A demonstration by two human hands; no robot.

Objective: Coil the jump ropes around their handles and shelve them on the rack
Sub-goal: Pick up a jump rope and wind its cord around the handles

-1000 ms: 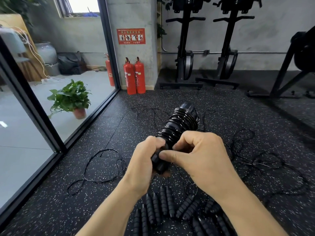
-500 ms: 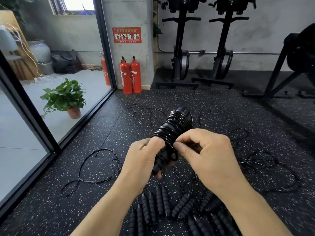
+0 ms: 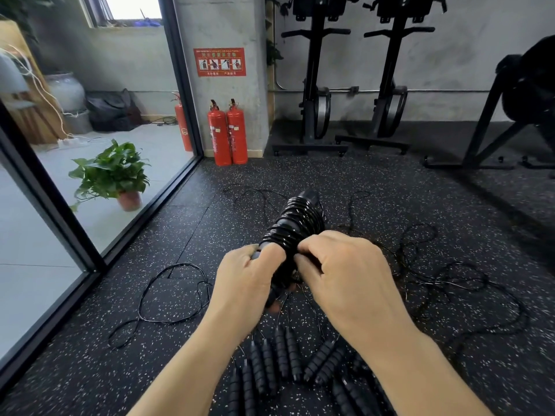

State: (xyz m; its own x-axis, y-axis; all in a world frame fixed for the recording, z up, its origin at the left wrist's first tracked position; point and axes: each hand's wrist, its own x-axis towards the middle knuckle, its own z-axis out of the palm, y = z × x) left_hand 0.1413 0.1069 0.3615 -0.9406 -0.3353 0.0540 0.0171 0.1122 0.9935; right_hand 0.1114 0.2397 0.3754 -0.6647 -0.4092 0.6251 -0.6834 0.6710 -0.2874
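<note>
1. Since half a second ago, the right hand [image 3: 345, 274] has closed in on the bundle of black ribbed handles wound with glossy black cord [image 3: 295, 223], held tilted above the speckled black rubber floor [image 3: 180, 229].
2. Its curled fingers pinch the lowest turns; the left hand [image 3: 249, 283] grips the bundle's lower end.
3. Below lie more black ribbed foam handles [image 3: 285, 361] and loose black ropes [image 3: 180, 264].
4. Two red fire extinguishers [image 3: 228, 133] stand against the far pillar.

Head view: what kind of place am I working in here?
Most likely a gym: speckled rubber floor, two upright exercise machines against the back wall, and spare jump rope handles lying on the floor below the coiled jump rope.
</note>
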